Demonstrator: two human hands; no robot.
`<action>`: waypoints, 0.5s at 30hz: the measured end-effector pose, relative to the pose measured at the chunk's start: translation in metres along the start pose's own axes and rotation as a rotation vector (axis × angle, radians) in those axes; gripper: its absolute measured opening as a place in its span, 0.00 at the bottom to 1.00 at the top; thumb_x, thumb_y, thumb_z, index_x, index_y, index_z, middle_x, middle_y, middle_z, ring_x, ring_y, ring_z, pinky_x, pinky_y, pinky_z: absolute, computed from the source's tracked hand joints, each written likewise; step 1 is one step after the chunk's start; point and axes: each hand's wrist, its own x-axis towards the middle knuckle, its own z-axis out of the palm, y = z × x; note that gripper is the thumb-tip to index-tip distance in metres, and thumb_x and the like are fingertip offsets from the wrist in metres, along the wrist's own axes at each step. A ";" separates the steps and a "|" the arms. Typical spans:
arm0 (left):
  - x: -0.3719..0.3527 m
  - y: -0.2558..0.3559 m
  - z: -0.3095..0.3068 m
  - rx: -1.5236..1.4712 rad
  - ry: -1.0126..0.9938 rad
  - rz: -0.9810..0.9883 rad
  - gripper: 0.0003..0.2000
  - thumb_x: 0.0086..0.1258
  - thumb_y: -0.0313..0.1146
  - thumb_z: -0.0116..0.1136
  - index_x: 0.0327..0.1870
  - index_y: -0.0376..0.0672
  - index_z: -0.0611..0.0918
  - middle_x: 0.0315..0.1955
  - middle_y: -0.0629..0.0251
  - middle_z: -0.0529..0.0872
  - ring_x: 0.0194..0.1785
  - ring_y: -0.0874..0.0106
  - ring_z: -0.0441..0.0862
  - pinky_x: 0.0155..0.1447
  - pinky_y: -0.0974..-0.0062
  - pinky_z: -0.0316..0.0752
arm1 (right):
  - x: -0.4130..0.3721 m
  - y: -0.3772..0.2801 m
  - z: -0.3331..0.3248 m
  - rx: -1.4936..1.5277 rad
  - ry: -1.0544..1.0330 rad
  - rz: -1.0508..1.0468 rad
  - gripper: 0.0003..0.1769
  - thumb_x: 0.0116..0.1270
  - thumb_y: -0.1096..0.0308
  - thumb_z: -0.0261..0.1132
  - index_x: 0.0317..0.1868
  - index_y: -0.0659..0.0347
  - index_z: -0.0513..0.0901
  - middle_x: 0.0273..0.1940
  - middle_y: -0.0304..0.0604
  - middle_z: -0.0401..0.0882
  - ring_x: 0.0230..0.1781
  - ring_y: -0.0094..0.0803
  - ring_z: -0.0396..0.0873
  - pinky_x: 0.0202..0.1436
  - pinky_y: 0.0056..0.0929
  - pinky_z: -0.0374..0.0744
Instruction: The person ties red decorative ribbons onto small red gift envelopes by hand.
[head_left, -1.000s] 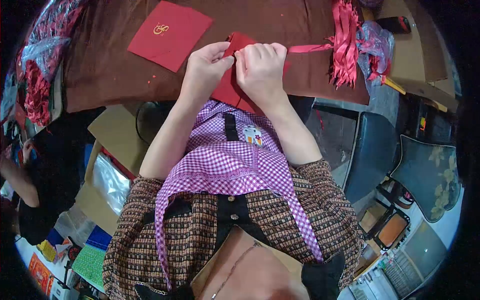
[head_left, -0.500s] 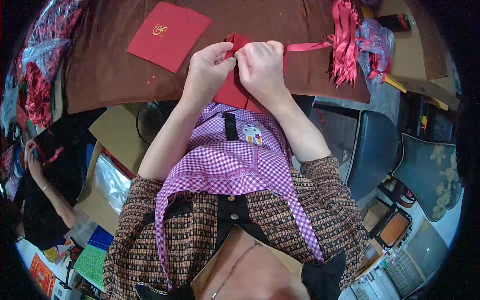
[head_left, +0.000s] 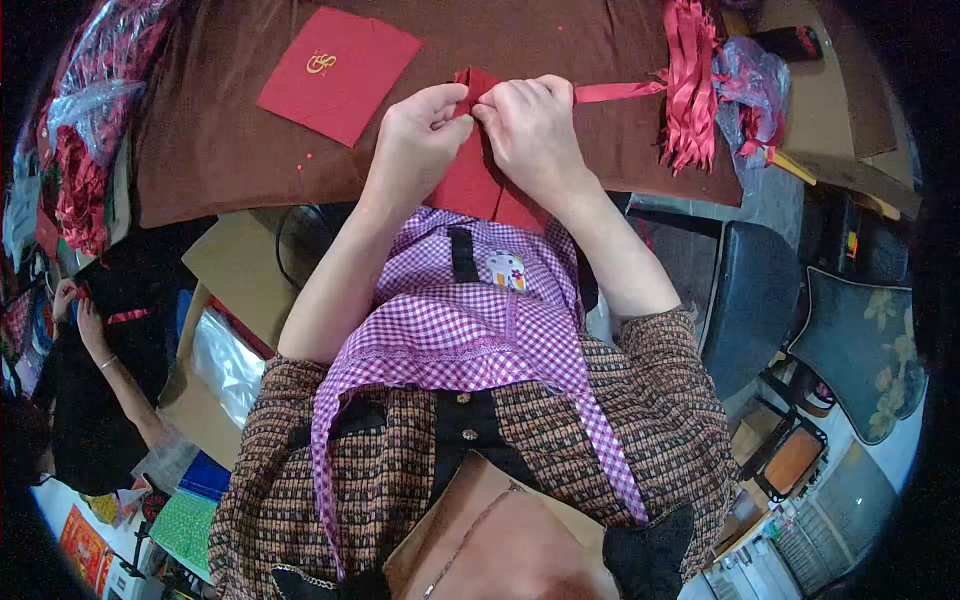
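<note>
A red cloth piece (head_left: 490, 190) hangs over the near edge of the brown-covered table, its top folded up between my two hands. My left hand (head_left: 425, 130) pinches the left side of the fold with thumb and fingers. Close beside it, my right hand (head_left: 528, 125) is closed on the right side of the same fold. A pink-red ribbon (head_left: 620, 92) runs from behind my right hand to a bundle of red ribbons (head_left: 690, 95). Flat on the table to the left lies a red cloth square (head_left: 340, 75) with a gold mark.
The brown table cover (head_left: 230, 150) spans the top of the view. Plastic-wrapped red ribbons (head_left: 90, 130) are at the far left. A co-worker's hands (head_left: 88, 315) show at lower left. A dark chair (head_left: 745, 290) and cardboard (head_left: 830, 100) are on the right.
My right hand and forearm have shifted slightly right, while my left hand stays nearly in place. At the left, the co-worker's two hands have come together around something red.
</note>
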 end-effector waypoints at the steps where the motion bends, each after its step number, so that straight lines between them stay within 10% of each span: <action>1: 0.001 0.003 -0.001 0.049 0.005 -0.012 0.17 0.62 0.20 0.59 0.53 0.27 0.79 0.39 0.60 0.86 0.42 0.78 0.81 0.47 0.81 0.77 | 0.002 0.000 -0.004 -0.001 0.000 -0.001 0.06 0.60 0.67 0.66 0.33 0.59 0.78 0.29 0.39 0.80 0.34 0.35 0.79 0.49 0.37 0.67; 12: -0.001 0.006 -0.004 0.035 -0.009 -0.001 0.17 0.64 0.20 0.55 0.54 0.26 0.78 0.38 0.60 0.86 0.39 0.77 0.82 0.45 0.82 0.78 | 0.000 -0.001 -0.017 0.113 0.000 0.082 0.04 0.60 0.69 0.66 0.32 0.58 0.81 0.29 0.36 0.80 0.35 0.32 0.78 0.51 0.34 0.66; 15: 0.008 0.001 -0.024 -0.198 -0.274 -0.154 0.16 0.69 0.25 0.55 0.56 0.30 0.78 0.40 0.65 0.86 0.37 0.83 0.78 0.41 0.85 0.74 | -0.002 0.000 -0.012 0.151 0.026 0.089 0.03 0.59 0.70 0.66 0.32 0.58 0.80 0.29 0.36 0.80 0.35 0.32 0.78 0.51 0.34 0.66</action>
